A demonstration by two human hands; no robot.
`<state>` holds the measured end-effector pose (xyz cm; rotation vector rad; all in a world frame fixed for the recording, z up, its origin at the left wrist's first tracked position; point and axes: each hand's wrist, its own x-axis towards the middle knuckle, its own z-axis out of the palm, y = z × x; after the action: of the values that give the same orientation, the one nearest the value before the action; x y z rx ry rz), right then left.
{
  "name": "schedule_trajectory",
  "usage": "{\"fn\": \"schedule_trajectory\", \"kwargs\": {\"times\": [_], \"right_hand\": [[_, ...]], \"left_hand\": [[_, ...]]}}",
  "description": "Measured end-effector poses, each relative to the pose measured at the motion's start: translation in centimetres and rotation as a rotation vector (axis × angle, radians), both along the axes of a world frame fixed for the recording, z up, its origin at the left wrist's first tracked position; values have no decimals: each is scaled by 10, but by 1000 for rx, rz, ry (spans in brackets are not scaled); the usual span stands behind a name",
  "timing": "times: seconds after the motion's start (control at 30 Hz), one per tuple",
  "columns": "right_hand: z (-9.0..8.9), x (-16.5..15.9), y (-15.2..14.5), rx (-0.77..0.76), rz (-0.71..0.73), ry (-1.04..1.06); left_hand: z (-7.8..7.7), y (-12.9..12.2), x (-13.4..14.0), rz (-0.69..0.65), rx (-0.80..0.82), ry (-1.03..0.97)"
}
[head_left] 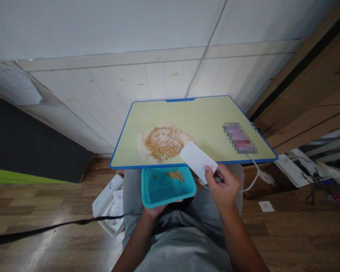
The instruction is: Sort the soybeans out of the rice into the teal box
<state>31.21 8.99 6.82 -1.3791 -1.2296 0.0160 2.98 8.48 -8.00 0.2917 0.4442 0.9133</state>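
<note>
A pile of yellow beans point(163, 145), apparently soybeans, mixed with fine white grains like rice, lies left of middle on the small pale table. My left hand point(155, 210) supports a teal plastic tub point(168, 202) from below at the table's front edge; most of its fingers are hidden under it. A small heap of beans point(175, 175) sits inside the tub, near its far side. Pinched by one corner in my right hand point(225, 184) is a flat white plastic card point(197, 158) with a small hole. Its far end reaches the pile's right edge.
A blurred-out flat device point(239, 138) lies on the table's right side, with a white cable point(255, 175) hanging over the edge. Cardboard boxes point(306, 98) stand at right. An open white box point(110, 206) is on the floor at left. A wall point(170, 75) rises behind the table.
</note>
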Motion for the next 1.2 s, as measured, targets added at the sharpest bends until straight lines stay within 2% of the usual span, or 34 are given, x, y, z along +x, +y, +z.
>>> {"fn": "schedule_trajectory", "kwargs": {"times": [0.13,0.27,0.6,1.2], "right_hand": [[-4,6,1,-34,-84,9],[-2,8,5,-25,-92,12],[2,10,27,-78,41,48],[15,10,35,-101,127,74]], "left_hand": [[-10,0,-3,-27,25,-60],[-6,0,-4,-32,1,-33],[2,1,0,-18,21,9],[10,5,8,-54,9,-8]]}}
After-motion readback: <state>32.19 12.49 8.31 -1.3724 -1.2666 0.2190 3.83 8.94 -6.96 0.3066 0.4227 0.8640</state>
